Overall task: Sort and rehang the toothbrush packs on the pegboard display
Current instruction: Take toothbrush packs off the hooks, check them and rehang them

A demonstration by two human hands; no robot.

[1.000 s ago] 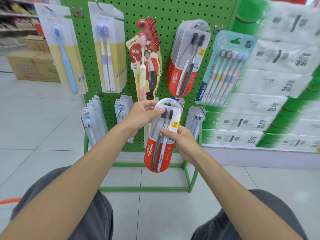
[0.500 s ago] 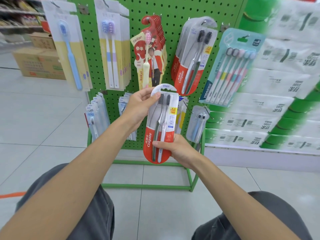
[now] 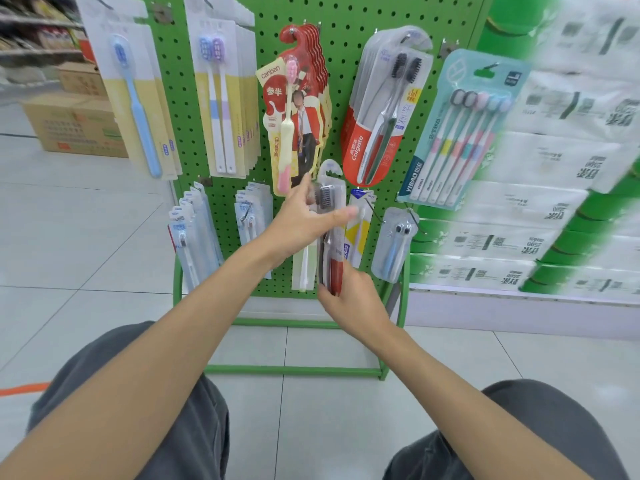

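A red-and-clear Colgate two-brush pack (image 3: 330,216) stands edge-on in front of the green pegboard (image 3: 346,32). My right hand (image 3: 349,299) grips its red bottom end. My left hand (image 3: 304,220) is beside the pack's upper half, fingers stretched out and blurred, thumb and fingertips near the pack's edge. A stack of matching Colgate packs (image 3: 384,109) hangs on a peg up and to the right of the held one.
Other packs hang around: red canban (image 3: 298,109), pastel multi-brush pack (image 3: 460,133), blue single brush (image 3: 135,98), two-brush yellow cards (image 3: 221,95), small packs in the lower row (image 3: 194,233). White tissue packs (image 3: 561,174) fill the shelf on the right. Cardboard boxes (image 3: 72,123) sit at far left.
The pack has turned from facing me to edge-on and moved up toward the board. My left hand's fingers have opened off its top; my right hand still holds the bottom.
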